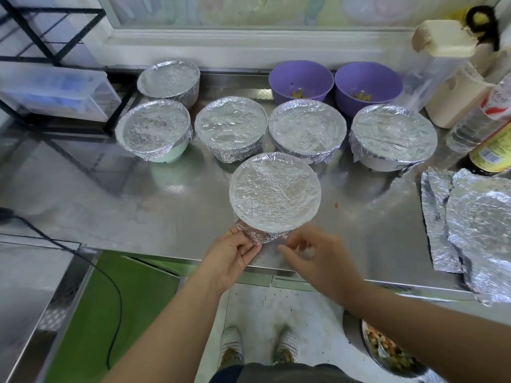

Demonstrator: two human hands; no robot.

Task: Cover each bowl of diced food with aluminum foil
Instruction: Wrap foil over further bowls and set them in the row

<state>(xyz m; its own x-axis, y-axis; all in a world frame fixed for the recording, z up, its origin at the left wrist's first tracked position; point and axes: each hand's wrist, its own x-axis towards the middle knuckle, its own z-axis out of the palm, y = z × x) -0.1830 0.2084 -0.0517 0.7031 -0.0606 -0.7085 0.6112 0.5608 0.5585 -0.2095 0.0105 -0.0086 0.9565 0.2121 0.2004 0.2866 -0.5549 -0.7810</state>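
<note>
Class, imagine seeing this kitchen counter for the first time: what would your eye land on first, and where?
Six foil-covered bowls shine on the steel counter; the left hand and right hand are at the near edge of the front bowl. Two purple bowls stand uncovered at the back right, and foil sheets lie far right.

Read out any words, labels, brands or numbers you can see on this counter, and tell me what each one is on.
No text here can be read.
On the clear bottle, red and white label: print is blurred and unreadable.
On the dark bottle, yellow label: print is too small and blurred to read.
</note>
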